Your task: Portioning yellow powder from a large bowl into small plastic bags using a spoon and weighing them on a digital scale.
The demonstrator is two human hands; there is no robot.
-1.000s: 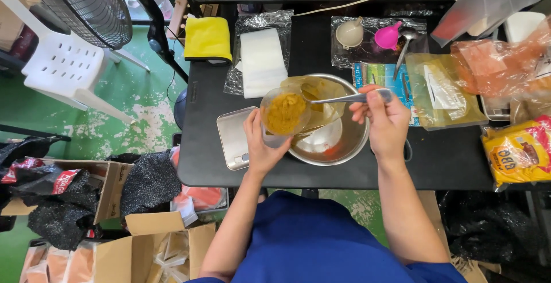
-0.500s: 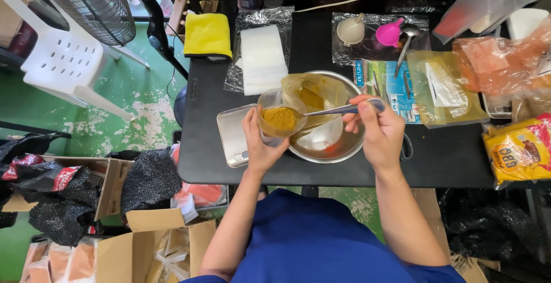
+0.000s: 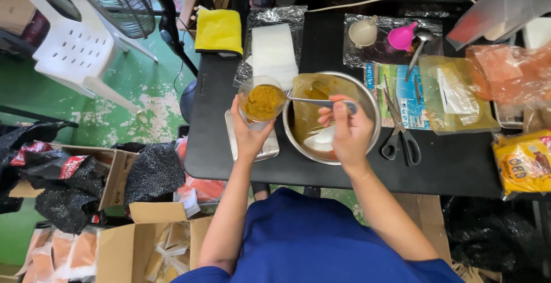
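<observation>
yellow snack packet [image 3: 523, 164] at table's right edge, blue-green flat packet [image 3: 402, 91] beside bowl

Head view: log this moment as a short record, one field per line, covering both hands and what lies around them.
left hand: holds a clear cup of yellow-brown paste above a small metal tray
right hand: grips a spoon whose bowl reaches the cup's rim
steel bowl: under the spoon, holds a plastic bag with the same paste
scissors: flat on the black table, right of the bowl
far side: yellow cloth, pink funnel
floor, left: open cardboard boxes
</observation>
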